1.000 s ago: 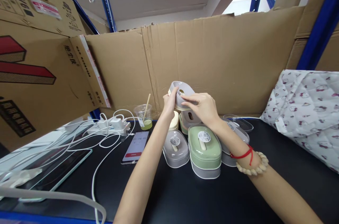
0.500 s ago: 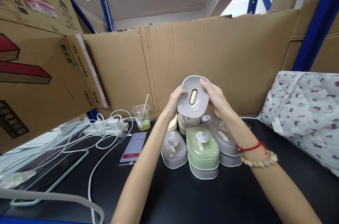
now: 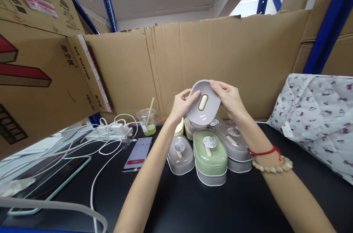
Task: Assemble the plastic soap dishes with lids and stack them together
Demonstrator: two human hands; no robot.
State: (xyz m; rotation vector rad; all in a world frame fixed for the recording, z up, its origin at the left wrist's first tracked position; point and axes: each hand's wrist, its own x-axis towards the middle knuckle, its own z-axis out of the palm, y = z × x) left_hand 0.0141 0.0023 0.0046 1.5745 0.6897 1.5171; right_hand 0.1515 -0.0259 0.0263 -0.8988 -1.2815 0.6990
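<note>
Held up above the table is a glossy greyish-lilac oval lid with a cream bar-shaped handle in its middle. My left hand grips its left edge, thumb on the top face. At its upper right edge, my right hand pinches the rim. Below stand several oval lidded boxes: a green one on a grey base, a small grey one to its left, and a stacked grey one to its right. Round printed stickers lie on their lids. More boxes behind are partly hidden by my hands.
To the left, a phone lies by a plastic cup with a straw and green liquid. White cables tangle around a power strip. Cardboard walls the back and left; a quilted patterned bag stands on the right.
The lid has tilted and shifted slightly right and down. My left thumb has slid further onto its face, and my right thumb has moved out toward the rim.
</note>
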